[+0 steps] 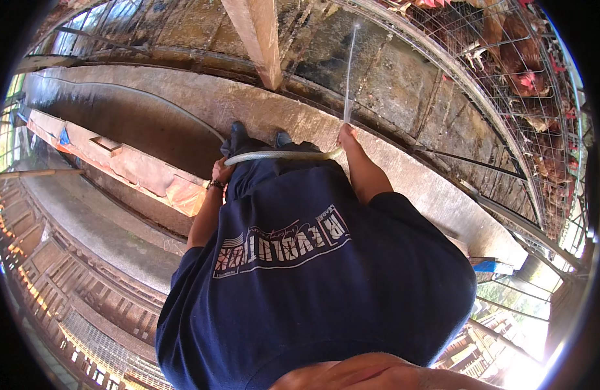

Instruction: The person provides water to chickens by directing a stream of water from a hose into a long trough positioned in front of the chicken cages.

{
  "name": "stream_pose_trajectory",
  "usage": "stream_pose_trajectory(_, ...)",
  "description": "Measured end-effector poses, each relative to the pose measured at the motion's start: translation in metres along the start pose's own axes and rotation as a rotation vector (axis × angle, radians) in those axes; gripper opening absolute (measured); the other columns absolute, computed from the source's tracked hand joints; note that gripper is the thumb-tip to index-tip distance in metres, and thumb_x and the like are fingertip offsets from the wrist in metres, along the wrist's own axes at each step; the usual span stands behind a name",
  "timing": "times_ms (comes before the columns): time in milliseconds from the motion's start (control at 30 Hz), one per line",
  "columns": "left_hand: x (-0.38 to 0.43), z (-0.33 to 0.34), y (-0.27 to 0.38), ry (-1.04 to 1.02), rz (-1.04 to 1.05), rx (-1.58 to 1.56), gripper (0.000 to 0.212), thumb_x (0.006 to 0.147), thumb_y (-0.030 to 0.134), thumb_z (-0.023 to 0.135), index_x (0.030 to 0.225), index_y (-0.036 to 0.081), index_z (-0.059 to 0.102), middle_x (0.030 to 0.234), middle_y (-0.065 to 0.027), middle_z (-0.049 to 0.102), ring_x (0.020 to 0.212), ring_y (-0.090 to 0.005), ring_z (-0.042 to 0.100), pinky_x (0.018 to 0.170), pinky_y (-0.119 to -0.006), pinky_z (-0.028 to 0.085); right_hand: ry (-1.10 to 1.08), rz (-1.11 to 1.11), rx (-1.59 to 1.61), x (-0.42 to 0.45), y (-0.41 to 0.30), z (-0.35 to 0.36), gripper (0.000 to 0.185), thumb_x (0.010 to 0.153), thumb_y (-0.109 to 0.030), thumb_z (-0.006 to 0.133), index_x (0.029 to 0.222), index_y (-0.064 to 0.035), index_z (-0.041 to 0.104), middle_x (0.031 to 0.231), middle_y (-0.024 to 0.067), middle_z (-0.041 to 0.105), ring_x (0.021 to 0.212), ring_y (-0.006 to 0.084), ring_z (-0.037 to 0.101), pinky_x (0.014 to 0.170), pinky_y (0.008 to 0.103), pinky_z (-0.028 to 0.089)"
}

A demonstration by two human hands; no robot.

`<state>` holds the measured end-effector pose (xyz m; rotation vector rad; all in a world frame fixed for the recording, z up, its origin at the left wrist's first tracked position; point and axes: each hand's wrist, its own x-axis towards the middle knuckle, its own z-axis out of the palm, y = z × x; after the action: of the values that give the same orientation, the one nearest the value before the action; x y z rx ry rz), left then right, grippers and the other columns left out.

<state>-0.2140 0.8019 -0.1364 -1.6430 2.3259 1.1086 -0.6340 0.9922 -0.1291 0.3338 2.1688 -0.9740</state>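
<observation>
My right hand (pixel 347 136) grips the end of a pale braided hose (pixel 285 155). A thin jet of water (pixel 350 73) shoots from it onto the wet, stained floor panels (pixel 324 53) beyond the walkway. At waist height the hose crosses in front of me to my left hand (pixel 222 171), which is closed around it. From there a greyer stretch of hose (pixel 153 93) trails along the concrete walkway (pixel 300 117) towards the far left. The hose's mouth is hidden by my right fingers.
Wire cages (pixel 504 63) holding several brown hens line the right side. A wooden post (pixel 256 39) rises at the walkway's far edge. On my left runs a long wooden trough-like ledge (pixel 134 163), with slatted structures (pixel 95 292) beyond it.
</observation>
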Motion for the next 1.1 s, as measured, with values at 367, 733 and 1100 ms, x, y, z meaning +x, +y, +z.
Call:
stream_pose_trajectory(367,-0.003,-0.01,0.031,-0.033,0.029,-0.102,0.042,0.069,0.041,0.062,0.083,0.002,0.06,0.08,-0.0186,0.06,0.079,-0.0328,0.059,0.066,-0.037,0.046,0.081,0.123,0.074,0.014,0.01,0.001,0.041,0.082,-0.031,0.036,0.052,-0.0049,0.044,0.04,0.0102,0.041,0.03,0.0236,0.043,0.03,0.0371,0.038)
stream_pose_trajectory(733,-0.012,-0.01,0.036,-0.01,0.042,-0.11,0.034,0.073,0.038,0.062,0.076,0.004,0.058,0.071,-0.0175,0.059,0.07,-0.0315,0.059,0.058,-0.038,0.044,0.127,0.063,0.059,0.008,-0.013,0.001,0.045,0.085,-0.033,0.036,0.052,-0.0036,0.045,0.041,0.0101,0.044,0.032,0.0226,0.047,0.032,0.0358,0.039)
stream_pose_trajectory(1100,-0.02,-0.009,0.036,-0.004,-0.028,-0.17,0.037,0.071,0.041,0.059,0.074,0.005,0.057,0.076,-0.018,0.059,0.074,-0.0338,0.057,0.062,-0.039,0.043,-0.054,0.1,-0.123,0.066,0.029,0.02,0.035,0.086,-0.035,0.033,0.069,-0.0089,0.048,0.043,0.0068,0.04,0.031,0.0194,0.039,0.03,0.0332,0.032)
